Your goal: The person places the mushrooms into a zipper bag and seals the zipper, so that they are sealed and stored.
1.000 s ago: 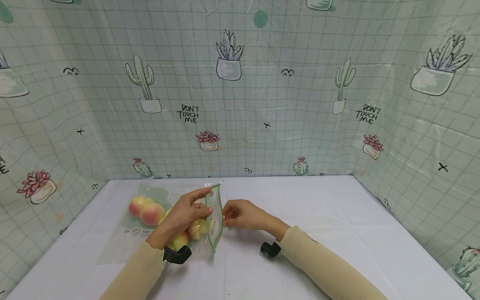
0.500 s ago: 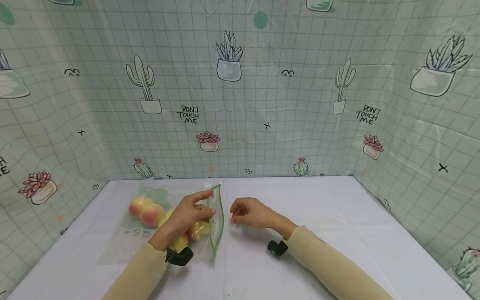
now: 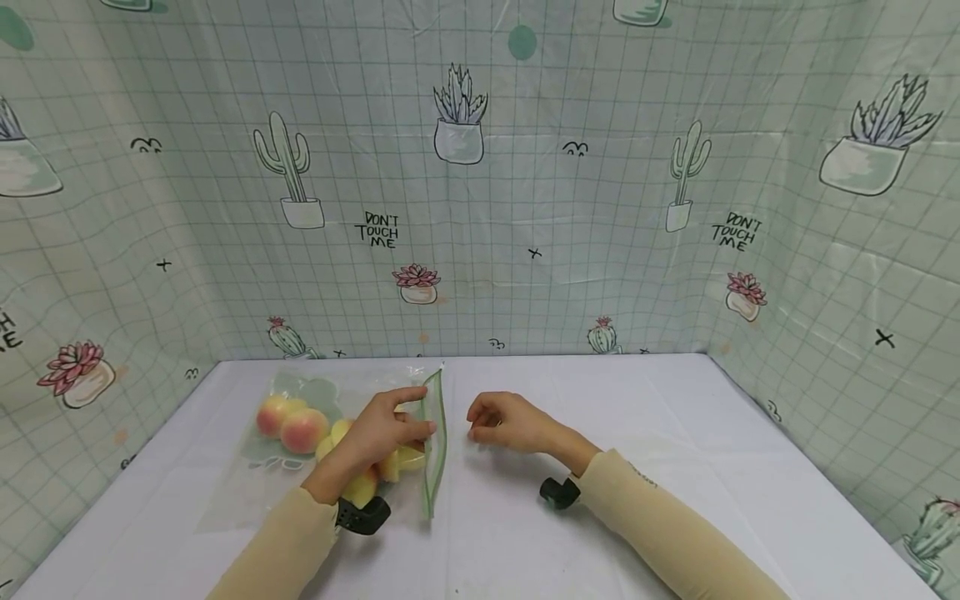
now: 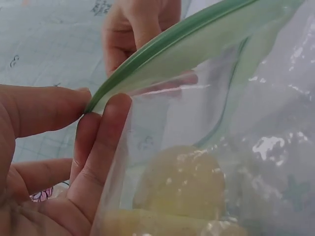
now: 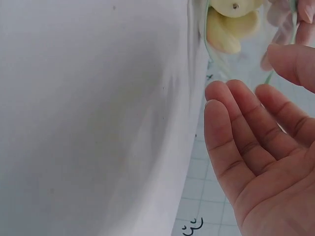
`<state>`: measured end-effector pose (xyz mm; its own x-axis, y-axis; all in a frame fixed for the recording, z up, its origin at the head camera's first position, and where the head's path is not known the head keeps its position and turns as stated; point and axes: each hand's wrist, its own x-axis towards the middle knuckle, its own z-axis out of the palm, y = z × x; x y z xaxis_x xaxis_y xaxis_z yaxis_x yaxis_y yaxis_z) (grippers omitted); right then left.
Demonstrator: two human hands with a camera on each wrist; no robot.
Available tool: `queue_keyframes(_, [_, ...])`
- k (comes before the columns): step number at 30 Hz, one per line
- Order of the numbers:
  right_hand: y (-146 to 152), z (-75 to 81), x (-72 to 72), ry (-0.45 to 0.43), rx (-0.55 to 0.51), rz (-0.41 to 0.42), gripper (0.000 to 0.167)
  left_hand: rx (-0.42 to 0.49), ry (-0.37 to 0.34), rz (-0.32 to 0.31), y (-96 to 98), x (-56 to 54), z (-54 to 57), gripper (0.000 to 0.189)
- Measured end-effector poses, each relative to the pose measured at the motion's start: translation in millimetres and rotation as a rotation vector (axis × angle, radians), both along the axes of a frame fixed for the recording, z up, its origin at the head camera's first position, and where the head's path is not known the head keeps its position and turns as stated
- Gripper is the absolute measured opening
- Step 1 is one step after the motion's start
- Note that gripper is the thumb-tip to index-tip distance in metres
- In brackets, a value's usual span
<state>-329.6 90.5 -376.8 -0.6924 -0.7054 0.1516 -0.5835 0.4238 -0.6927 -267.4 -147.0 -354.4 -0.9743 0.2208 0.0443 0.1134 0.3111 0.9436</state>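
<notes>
A clear zip bag (image 3: 251, 496) with a green zip strip (image 3: 441, 454) lies on the left of the table, its mouth facing right and gaping. Inside it are red-and-yellow peaches (image 3: 303, 430) and several yellow fruits (image 5: 236, 22). My left hand (image 3: 371, 435) reaches over the bag; the left wrist view shows its thumb and fingers pinching the green edge (image 4: 162, 42) at one end of the mouth. To the right of the mouth, apart from it, hovers my right hand (image 3: 517, 423), fingers loosely bent with nothing between them (image 5: 270, 147).
White cloth covers the table (image 3: 615, 483). A cactus-printed curtain (image 3: 525, 200) hangs behind it and along both sides. Each wrist carries a small black camera, such as the one at the right sleeve (image 3: 558, 492).
My right hand has moved off the bag's mouth to the right. The left hand keeps its pinch, shifting slightly right, and the green edge looks narrower in the head view.
</notes>
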Motion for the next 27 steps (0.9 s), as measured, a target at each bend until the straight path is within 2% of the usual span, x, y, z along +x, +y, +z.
queue_keyframes(4, [1,2.0,0.1,-0.007,-0.001,-0.006,0.022,-0.011,-0.005,0.029,3.3,0.8,1.0,0.066])
queue_keyframes(12, [2,1.4,-0.8,-0.014,-0.006,-0.018,0.022,-0.055,0.004,0.022,5.4,1.4,2.7,0.064])
queue_keyframes(18, [3,1.1,-2.0,-0.009,-0.012,-0.031,0.022,-0.099,0.014,0.032,5.7,4.5,9.3,0.060])
queue_keyframes(27, [-2,4.9,-5.3,0.000,-0.013,-0.042,0.022,-0.161,0.059,-0.016,-2.3,3.1,20.1,0.054])
